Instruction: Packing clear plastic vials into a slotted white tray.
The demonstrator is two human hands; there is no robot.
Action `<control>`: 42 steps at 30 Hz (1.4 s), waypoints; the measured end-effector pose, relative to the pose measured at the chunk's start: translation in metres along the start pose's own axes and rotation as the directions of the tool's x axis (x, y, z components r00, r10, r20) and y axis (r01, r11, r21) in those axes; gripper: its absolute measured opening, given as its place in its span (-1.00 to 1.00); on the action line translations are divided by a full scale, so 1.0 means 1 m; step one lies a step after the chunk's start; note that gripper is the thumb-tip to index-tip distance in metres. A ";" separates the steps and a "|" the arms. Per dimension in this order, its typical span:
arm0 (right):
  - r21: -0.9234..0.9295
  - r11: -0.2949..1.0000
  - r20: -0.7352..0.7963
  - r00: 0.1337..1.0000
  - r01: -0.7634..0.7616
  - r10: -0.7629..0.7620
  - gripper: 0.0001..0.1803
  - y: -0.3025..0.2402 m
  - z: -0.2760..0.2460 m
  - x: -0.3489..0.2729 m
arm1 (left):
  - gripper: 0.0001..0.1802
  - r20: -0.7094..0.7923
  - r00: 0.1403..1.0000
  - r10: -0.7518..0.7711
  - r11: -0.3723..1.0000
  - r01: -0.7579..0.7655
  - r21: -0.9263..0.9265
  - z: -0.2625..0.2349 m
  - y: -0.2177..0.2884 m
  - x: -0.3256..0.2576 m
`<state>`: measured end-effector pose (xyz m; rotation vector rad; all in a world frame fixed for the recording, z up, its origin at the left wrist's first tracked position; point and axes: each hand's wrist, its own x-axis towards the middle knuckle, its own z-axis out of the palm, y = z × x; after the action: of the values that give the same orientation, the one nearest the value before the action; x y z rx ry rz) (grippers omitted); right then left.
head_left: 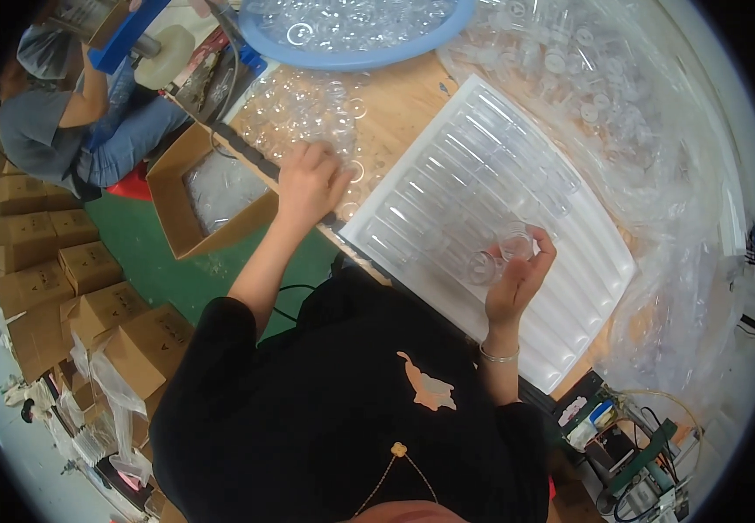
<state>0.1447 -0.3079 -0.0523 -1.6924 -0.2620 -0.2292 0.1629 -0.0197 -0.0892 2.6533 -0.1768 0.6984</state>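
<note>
My right hand (pixel 517 277) is over the near part of a white ribbed tray (pixel 569 327), its fingers curled round clear plastic tubes (pixel 482 268) whose round ends show. Rows of similar clear tubes (pixel 456 148) lie in the grooves on the tray's far and left side. At the table's left edge, my left hand (pixel 312 181) reaches down with bent fingers into a spread of small clear plastic rings (pixel 299 113). One loose ring (pixel 356 171) lies right beside its fingers. The left fingertips are partly hidden, so whatever they pinch cannot be made out.
A blue basin (pixel 356 61) of clear parts stands at the far side. Clear pieces in plastic sheeting (pixel 569 61) cover the far right. Below the table edge, a cardboard box (pixel 168 209) holds clear parts. Another person (pixel 46 122) sits by a machine; cartons (pixel 90 266) line the left.
</note>
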 end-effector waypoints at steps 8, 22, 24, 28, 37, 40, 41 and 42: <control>0.147 0.986 -0.077 0.993 -0.081 0.093 -0.58 0.008 -0.005 -0.004 | -0.90 -0.097 0.798 -0.594 0.509 0.280 -0.814 0.009 0.031 0.011; 0.219 0.974 -0.375 0.917 -0.056 0.137 -0.61 -0.004 0.015 0.012 | -0.61 0.345 0.935 0.087 0.138 0.332 -0.933 0.005 0.161 0.035; 0.207 0.977 -0.433 0.891 -0.050 0.137 -0.58 -0.005 0.017 0.010 | -0.60 0.380 0.919 0.104 0.120 0.367 -0.922 0.008 0.163 0.033; 0.172 0.985 -0.490 0.868 0.008 0.078 -0.53 -0.003 0.019 0.008 | -0.59 0.385 0.921 0.064 -0.106 0.390 -0.915 0.022 0.179 0.019; 0.177 0.972 -0.357 0.930 0.157 -0.085 -0.58 0.000 -0.016 0.011 | -0.35 0.059 0.925 0.374 0.534 -0.163 -0.830 0.023 0.159 0.041; -0.246 0.969 0.062 0.998 0.009 0.007 -0.53 -0.016 -0.062 0.014 | -0.38 0.253 0.922 0.293 0.402 0.121 -0.907 0.015 0.149 0.041; -0.248 0.969 0.063 0.998 0.008 0.008 -0.53 -0.025 -0.061 0.018 | -0.42 0.428 0.874 0.230 0.305 0.352 -0.885 0.010 0.148 0.042; -0.242 0.965 0.172 0.983 0.100 -0.058 -0.55 -0.033 -0.061 0.021 | -0.42 0.428 0.874 0.232 0.303 0.353 -0.885 0.011 0.143 0.044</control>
<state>0.1548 -0.3635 -0.0062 -1.9568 -0.4392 -0.1880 0.1748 -0.1557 -0.0278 1.5059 -0.4589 -0.1971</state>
